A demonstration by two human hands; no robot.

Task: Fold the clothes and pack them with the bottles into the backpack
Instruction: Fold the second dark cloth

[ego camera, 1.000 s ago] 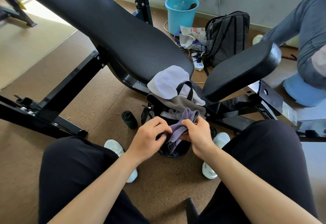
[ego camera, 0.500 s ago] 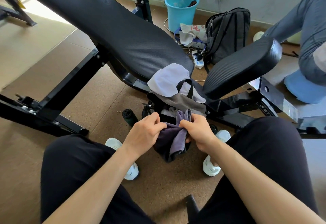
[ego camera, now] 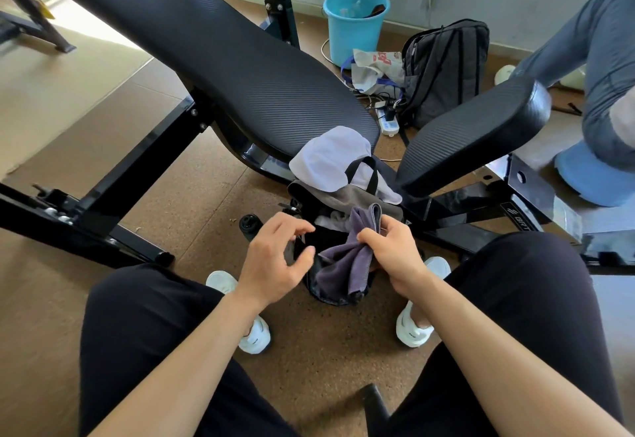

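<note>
A small black backpack stands open on the floor between my feet, its grey flap folded back. My right hand grips a bunched purple-grey cloth that hangs over the opening. My left hand hovers just left of the cloth, fingers loosely spread and holding nothing. A white garment lies behind the bag on the end of the bench pad. One dark bottle stands on the floor left of the bag, partly hidden by my left hand.
A black weight bench with its metal frame spans the scene, a second pad at right. Behind are a blue bucket, a grey backpack, a power strip and a seated person's leg.
My left hand has let go of the purple-grey cloth and opened, drawing slightly left. My right hand keeps its grip and the cloth now hangs from it over the bag.
</note>
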